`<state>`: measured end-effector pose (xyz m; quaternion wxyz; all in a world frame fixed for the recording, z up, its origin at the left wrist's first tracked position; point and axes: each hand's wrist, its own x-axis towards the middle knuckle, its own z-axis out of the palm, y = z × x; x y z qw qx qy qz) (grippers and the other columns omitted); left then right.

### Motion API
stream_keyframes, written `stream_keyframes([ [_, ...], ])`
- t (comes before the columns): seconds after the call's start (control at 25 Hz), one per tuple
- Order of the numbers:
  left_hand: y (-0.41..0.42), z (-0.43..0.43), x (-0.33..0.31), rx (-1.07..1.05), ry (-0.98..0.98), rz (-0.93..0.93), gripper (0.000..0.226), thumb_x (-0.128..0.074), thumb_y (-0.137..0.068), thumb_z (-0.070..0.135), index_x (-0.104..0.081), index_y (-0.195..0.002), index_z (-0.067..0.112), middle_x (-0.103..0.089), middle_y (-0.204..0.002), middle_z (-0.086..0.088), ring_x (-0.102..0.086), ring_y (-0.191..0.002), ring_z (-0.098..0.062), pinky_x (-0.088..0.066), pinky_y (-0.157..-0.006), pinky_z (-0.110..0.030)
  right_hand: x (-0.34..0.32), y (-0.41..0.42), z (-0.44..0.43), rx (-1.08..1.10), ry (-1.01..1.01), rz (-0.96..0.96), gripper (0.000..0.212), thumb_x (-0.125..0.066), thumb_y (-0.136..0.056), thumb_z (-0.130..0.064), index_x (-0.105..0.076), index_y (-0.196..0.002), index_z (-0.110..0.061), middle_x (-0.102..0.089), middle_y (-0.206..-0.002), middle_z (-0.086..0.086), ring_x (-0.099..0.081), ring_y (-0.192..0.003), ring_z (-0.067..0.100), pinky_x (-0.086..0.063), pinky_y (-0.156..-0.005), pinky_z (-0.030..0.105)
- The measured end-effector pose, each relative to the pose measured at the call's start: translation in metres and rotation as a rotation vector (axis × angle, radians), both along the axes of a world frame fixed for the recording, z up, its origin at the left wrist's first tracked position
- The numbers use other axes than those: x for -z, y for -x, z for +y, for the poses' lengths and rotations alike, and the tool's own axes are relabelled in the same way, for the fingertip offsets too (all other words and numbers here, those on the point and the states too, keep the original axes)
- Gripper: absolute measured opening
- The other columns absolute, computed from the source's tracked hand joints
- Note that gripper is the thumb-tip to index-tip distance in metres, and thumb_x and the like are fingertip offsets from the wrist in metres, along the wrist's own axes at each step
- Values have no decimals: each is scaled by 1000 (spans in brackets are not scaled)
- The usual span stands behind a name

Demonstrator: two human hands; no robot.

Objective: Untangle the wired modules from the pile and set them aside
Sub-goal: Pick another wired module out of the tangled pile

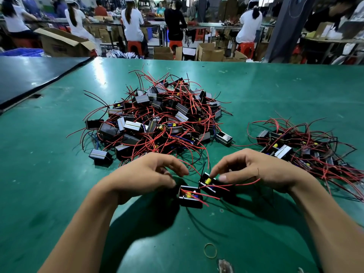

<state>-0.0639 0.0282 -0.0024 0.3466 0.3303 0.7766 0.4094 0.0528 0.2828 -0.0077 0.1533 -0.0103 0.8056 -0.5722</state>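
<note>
No legible writing: print on the open cardboard box (63, 43) far left is too blurred, contents hidden. On the green table (49, 184), main pile of wired modules (157, 119) sits centre-left. Left hand (145, 174) curled beside a loose black module (190, 196), blurred; cannot tell whether it grips anything. Right hand (252, 168) pinches a second module (208, 182) just beside the first. Smaller heap of modules (307, 152) at right.
</note>
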Motion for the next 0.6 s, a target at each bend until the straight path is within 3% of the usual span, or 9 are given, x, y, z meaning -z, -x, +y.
stream_keyframes([
  [0.12,-7,9,3,-36,14,68,8,-73,-87,27,-75,-93,23,-71,-87,0,-60,-71,-8,-50,-68,-21,5,4,-10,45,-45,75,15,-74,-89,-27,-78,-101,-18,-76,-92,9,-63,-79,8,-49,-73,18],
  [0.2,-13,13,7,13,46,91,18,-80,-79,36,-76,-89,21,-72,-93,-2,-64,-75,-7,-52,-73,-20,8,8,-20,18,-130,98,14,-78,-86,-32,-78,-96,-21,-70,-74,1,-57,-68,7,-45,-63,22],
  [0.28,-16,15,8,26,39,65,18,-86,-74,26,-76,-85,15,-72,-92,-7,-65,-76,-10,-53,-71,-21,13,11,-28,18,-232,113,18,-83,-79,-37,-78,-93,-27,-60,-65,-10,-51,-61,4,-39,-59,23],
  [0.36,-15,15,9,16,49,53,16,-87,-72,14,-75,-81,13,-72,-91,-9,-65,-74,-12,-55,-68,-25,16,12,-34,34,-328,143,18,-86,-76,-38,-79,-90,-32,-57,-72,-13,-51,-65,-1,-40,-63,17],
  [0.6,-15,14,10,15,45,-40,17,-85,-72,7,-75,-86,9,-73,-82,-11,-66,-66,-18,-59,-67,-31,18,12,-39,73,-404,212,12,-86,-76,-28,-78,-78,-37,-55,-82,-12,-55,-73,-4,-38,-68,9],
])
